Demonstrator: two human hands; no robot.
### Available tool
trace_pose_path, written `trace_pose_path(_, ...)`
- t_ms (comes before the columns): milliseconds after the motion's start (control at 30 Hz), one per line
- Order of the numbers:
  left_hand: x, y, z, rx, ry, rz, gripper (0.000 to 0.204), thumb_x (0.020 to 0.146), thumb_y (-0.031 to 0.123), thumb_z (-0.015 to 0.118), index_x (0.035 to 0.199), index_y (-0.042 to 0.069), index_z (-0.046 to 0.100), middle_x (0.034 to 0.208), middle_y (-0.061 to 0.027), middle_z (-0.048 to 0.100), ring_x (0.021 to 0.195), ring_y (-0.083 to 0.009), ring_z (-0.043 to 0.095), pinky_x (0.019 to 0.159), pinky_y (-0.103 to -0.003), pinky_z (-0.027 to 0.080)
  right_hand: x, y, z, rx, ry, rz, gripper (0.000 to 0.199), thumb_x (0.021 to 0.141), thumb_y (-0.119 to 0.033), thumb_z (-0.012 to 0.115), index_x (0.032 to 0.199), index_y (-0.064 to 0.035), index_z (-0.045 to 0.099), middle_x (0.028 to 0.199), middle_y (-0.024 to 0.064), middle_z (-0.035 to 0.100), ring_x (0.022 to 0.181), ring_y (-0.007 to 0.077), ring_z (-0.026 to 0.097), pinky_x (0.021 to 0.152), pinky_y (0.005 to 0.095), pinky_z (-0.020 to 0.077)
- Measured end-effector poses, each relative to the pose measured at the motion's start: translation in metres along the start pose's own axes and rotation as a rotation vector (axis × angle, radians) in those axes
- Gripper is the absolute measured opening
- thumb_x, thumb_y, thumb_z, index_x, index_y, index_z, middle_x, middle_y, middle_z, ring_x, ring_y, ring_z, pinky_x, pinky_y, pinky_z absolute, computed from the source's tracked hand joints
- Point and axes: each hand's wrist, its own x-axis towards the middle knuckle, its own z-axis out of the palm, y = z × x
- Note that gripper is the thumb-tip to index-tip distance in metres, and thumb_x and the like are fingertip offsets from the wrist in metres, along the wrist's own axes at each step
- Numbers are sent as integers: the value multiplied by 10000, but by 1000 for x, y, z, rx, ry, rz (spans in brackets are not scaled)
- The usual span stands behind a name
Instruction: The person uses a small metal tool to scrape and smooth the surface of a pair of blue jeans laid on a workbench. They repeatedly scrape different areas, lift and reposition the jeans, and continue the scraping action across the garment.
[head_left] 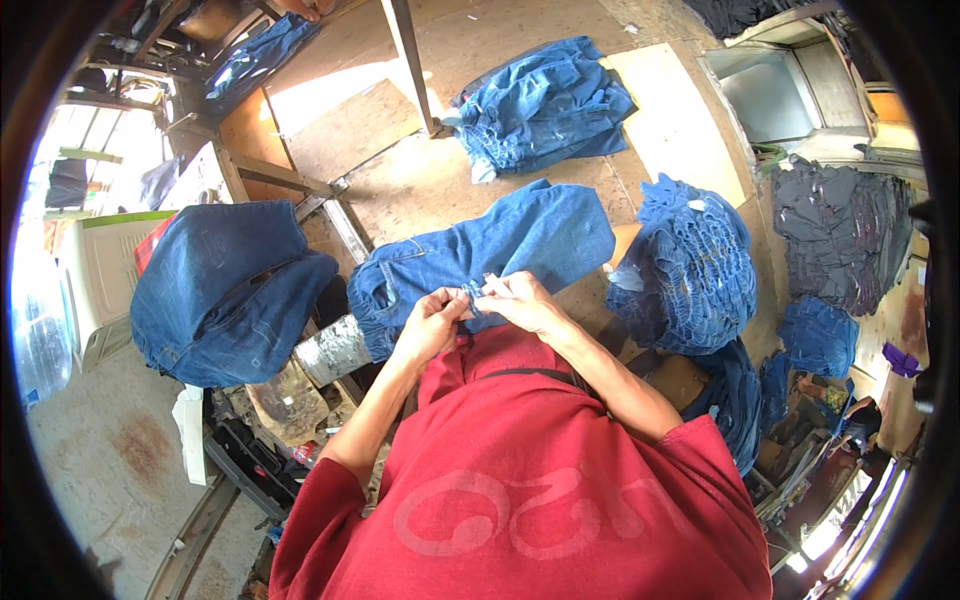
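A pair of blue jeans (490,245) lies across my lap, one leg stretching away to the right and bunched cloth at its left end. My left hand (437,312) is closed in a pinch on the near edge of the denim. Close beside it, my right hand (525,305) is closed around a small pale object (494,285), mostly covered by the fingers; its kind cannot be made out. Both hands meet just in front of my red shirt, a short gap of denim between them.
At the left, more jeans (225,290) drape beside a pale plastic crate (100,280). A stack of gathered denim (690,265) stands close on the right. Folded jeans (545,105) lie on the floor ahead, near a metal leg (408,65). Dark garments (840,235) are piled far right.
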Motion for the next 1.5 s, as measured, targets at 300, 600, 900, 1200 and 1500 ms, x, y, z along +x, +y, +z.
trace_pose_path(300,13,-14,9,-11,101,101,227,1104,261,623,1038,49,669,775,32,637,495,-20,405,455,-235,284,3,4,1,3,32,7,231,906,-245,801,965,-22,797,871,17,738,807,87,631,706,288,493)
trace_pose_path(600,-8,4,0,-95,37,-75,248,1125,282,566,1080,52,645,869,-37,712,435,-58,379,453,-252,325,-2,-3,-10,98,-5,49,234,917,-255,800,923,-23,780,772,-13,670,715,75,561,632,304,449)
trace_pose_path(900,-10,12,10,-50,67,-71,245,1118,287,583,1070,52,636,861,-36,701,431,-57,396,433,-261,336,8,9,3,69,9,7,303,905,-266,814,952,31,785,809,-12,664,774,58,564,677,293,459)
trace_pose_path(1200,-4,0,12,106,117,-32,286,1122,316,571,1020,54,624,757,-10,646,441,-64,385,426,-265,315,6,6,-2,-46,2,-60,303,902,-296,793,913,3,748,729,6,654,683,97,573,617,329,478)
trace_pose_path(1500,-19,7,15,-126,77,-95,316,1072,204,626,1311,7,566,941,-58,733,461,-76,395,496,-261,350,9,-6,-27,-44,-29,-14,442,945,-398,764,841,31,754,642,33,594,666,82,507,591,346,438)
